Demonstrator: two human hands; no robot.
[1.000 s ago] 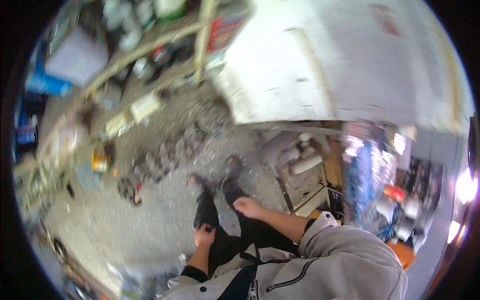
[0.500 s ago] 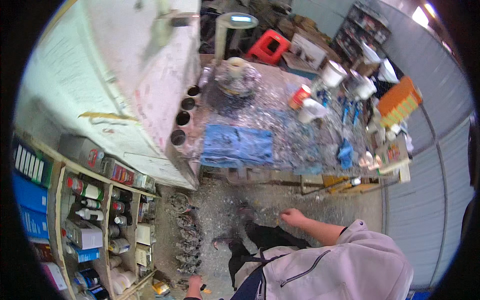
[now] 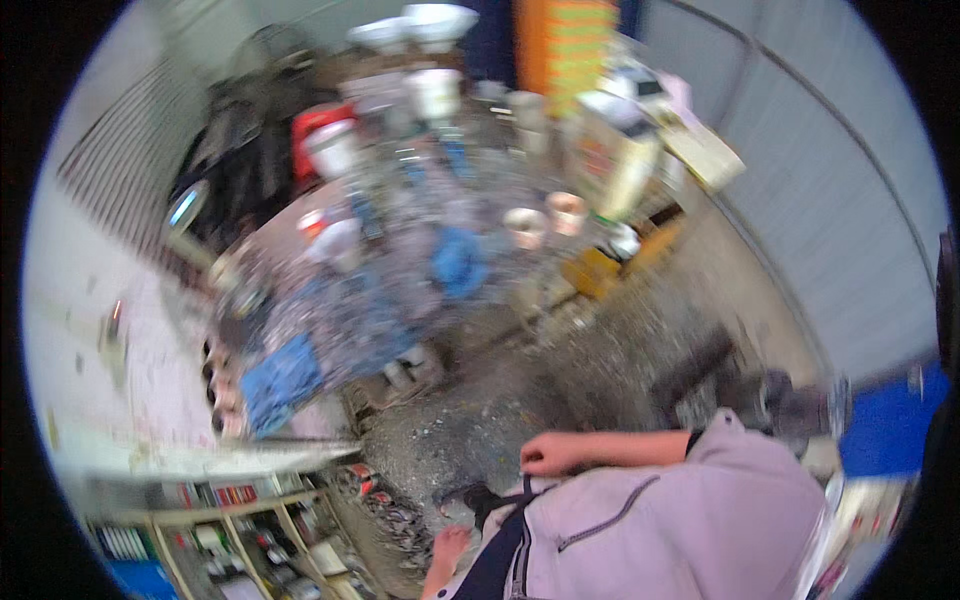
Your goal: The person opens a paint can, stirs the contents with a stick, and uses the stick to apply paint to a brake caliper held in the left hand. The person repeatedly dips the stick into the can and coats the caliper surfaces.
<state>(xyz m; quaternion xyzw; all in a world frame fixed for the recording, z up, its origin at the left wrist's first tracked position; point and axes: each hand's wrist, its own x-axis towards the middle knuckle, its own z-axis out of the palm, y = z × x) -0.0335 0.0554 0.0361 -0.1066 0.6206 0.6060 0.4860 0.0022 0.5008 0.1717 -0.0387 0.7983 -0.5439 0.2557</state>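
Observation:
My right hand (image 3: pixel 548 455) hangs low in front of my pink-grey jacket, its fingers curled and nothing visible in them. Below and to the left, my left hand (image 3: pixel 452 543) hangs beside my leg, blurred so that its fingers are hard to make out. Neither hand touches the workbench. The spattered bench stands ahead, with a folded blue cloth (image 3: pixel 280 385) on its near left corner and a crumpled blue cloth (image 3: pixel 460 262) near its front edge. Two pale round cups (image 3: pixel 525 228) stand to the right of the crumpled cloth.
A wooden shelf unit (image 3: pixel 155 530) with bottles and boxes is at the lower left. White containers (image 3: pixel 434 95) and a red stool (image 3: pixel 310 140) are at the back. An orange panel (image 3: pixel 532 50) stands far right of them. Blue sheeting (image 3: pixel 895 430) lies at the right.
The view has swung right, so the bench and shelves sit further left and more floor shows at the right. My right hand has come closer to my body.

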